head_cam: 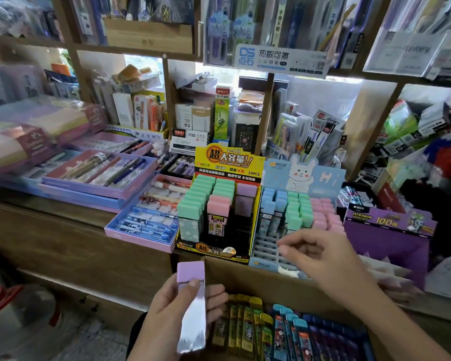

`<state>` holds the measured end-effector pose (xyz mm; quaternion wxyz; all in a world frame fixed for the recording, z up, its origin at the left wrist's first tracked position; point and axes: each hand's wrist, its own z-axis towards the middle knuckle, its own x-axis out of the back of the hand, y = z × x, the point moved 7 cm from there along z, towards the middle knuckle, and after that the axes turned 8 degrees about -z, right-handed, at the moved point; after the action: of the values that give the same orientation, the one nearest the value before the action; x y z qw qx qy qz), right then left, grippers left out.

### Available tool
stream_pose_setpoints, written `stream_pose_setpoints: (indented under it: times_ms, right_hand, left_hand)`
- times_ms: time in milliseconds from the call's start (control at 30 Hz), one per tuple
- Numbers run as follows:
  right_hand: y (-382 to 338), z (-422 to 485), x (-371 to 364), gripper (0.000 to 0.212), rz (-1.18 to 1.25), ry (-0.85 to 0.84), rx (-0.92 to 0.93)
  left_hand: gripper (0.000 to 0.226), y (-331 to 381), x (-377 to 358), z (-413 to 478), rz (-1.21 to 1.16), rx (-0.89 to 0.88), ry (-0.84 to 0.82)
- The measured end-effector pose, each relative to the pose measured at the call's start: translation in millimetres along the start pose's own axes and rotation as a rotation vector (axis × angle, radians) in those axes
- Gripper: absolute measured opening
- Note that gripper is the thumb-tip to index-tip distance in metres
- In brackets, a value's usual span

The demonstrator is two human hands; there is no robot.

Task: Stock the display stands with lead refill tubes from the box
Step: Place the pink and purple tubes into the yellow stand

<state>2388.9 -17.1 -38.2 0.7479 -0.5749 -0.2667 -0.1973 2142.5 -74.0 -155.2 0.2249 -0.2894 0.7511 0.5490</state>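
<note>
Purple-capped tube (191, 306) sits low centre of the frame, pinched in my left hand (172, 319), thumb on its front, fingers behind, cap up. It's over the near edge of the box (248, 277), which has more tubes packed in rows at the bottom right. My right hand (320, 259) is just right of centre, holding nothing, fingertips curled close together, hovering at the front of the blue bunny stand (301, 178). The yellow stand (219, 204) is next to it on the counter (50, 212), half filled.
</note>
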Motion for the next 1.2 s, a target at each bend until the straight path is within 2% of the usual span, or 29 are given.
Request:
stream_pose_setpoints:
  times_ms: [167, 267, 367, 467, 667, 933, 1200]
  right_hand:
    - [56.6, -54.6, -15.3, 0.026, -0.001, -0.257, -0.171]
    - [88.2, -77.3, -28.0, 0.013, -0.02, -0.433, -0.283]
    - [115.9, -89.2, -38.0, 0.003, -0.108, -0.528, -0.363]
    - [138.1, -92.5, -41.3, 0.009, -0.224, -0.56, -0.393]
    - [164.6, -98.1, -37.5, 0.017, -0.308, -0.604, -0.458]
    - [177.5, -100.9, -39.4, 0.022, -0.261, -0.595, -0.514]
    - [185.5, -107.1, -38.1, 0.028, -0.205, -0.569, -0.581]
  left_hand:
    - [0.03, 21.8, -7.9, 5.6, 0.275, -0.174, 0.003]
    - [0.03, 32.7, -23.3, 9.1, 0.416, -0.238, -0.035]
    - [0.03, 41.9, -43.8, 12.3, 0.557, -0.274, -0.078]
    - [0.024, 59.5, -73.5, 14.7, 0.74, -0.399, -0.157]
    - [0.023, 91.7, -127.3, 39.0, 0.917, -0.551, -0.319]
    - [0.014, 116.8, -163.4, 88.3, 1.008, -0.571, -0.324]
    - [0.01, 118.1, -176.9, 128.0, 1.252, -0.563, -0.346]
